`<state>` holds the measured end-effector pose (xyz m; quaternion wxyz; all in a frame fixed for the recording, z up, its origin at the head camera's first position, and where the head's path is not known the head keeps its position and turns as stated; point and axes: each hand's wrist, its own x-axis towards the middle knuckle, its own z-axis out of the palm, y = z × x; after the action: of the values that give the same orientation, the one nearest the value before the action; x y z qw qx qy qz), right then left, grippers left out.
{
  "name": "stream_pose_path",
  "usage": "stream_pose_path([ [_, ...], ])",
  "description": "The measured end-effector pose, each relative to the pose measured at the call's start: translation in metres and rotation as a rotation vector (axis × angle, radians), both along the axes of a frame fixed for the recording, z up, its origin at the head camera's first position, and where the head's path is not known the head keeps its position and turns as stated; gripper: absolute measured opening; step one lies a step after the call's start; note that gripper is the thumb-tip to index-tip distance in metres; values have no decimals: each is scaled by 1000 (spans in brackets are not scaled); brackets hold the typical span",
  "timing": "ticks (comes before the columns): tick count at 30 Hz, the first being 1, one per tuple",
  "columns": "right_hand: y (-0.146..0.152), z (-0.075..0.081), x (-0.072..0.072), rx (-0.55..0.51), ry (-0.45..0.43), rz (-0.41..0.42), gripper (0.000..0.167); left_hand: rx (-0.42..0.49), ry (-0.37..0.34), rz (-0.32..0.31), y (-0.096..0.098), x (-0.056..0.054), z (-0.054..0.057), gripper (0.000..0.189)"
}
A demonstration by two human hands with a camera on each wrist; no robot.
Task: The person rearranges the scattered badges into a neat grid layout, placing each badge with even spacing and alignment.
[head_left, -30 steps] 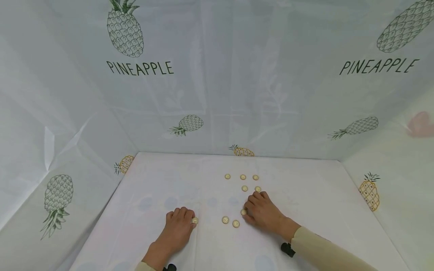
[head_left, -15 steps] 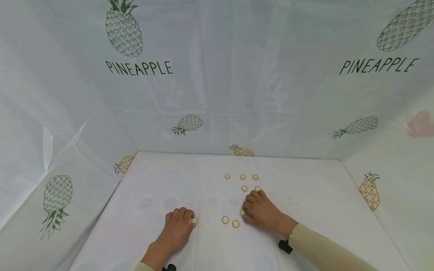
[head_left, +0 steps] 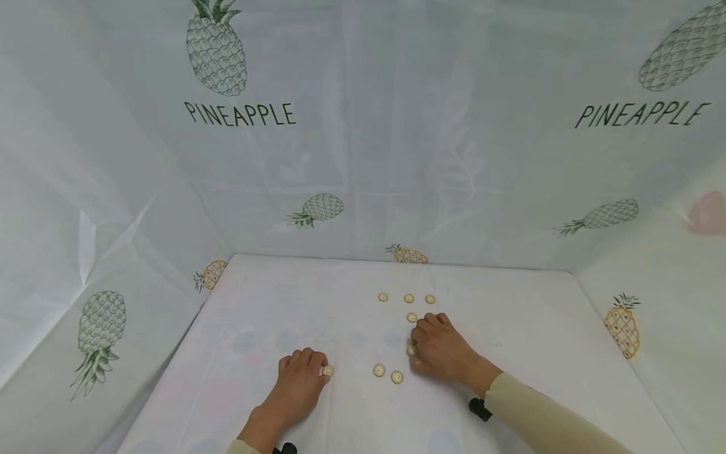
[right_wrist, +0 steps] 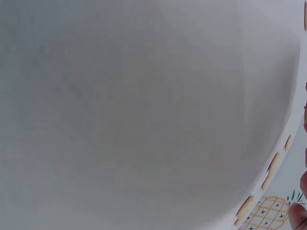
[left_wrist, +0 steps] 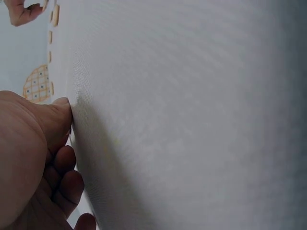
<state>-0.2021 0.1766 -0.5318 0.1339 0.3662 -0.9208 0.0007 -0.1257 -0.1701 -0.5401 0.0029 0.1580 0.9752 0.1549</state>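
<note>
Small round pale-yellow buttons lie on a white cloth-covered table. In the head view my left hand [head_left: 296,386] pinches one button [head_left: 328,371] between thumb and fingers, low over the cloth. To its right, my right hand [head_left: 445,350] holds another button [head_left: 411,350] at its thumb and curled fingers. Two loose buttons lie between the hands, one button [head_left: 379,370] left of the other button [head_left: 397,377]. The left wrist view has my left thumb [left_wrist: 60,115] above curled fingers, its button hidden. Only fingertips [right_wrist: 298,215] of my right hand show in the right wrist view.
Beyond the right hand a button [head_left: 412,317] lies close to its fingers. Farther back is a row of three: a left button [head_left: 383,297], a middle button [head_left: 409,298] and a right button [head_left: 430,299]. Pineapple-printed cloth walls [head_left: 363,157] enclose the table [head_left: 272,290].
My right hand has moved slightly away from me with its button, and now covers a button that showed just beyond its fingers. The left hand stays put; the head view has shifted slightly.
</note>
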Motion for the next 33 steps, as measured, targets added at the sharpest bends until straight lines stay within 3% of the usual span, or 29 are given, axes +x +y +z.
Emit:
stream_pose_path([
  [18,-13,15,-44,-28,-60,-70,25,28,-44,20,-1,-3,-3,24],
  [33,-40,12,-70,4,-88,-66,21,37,-55,26,-3,-4,-4,22],
])
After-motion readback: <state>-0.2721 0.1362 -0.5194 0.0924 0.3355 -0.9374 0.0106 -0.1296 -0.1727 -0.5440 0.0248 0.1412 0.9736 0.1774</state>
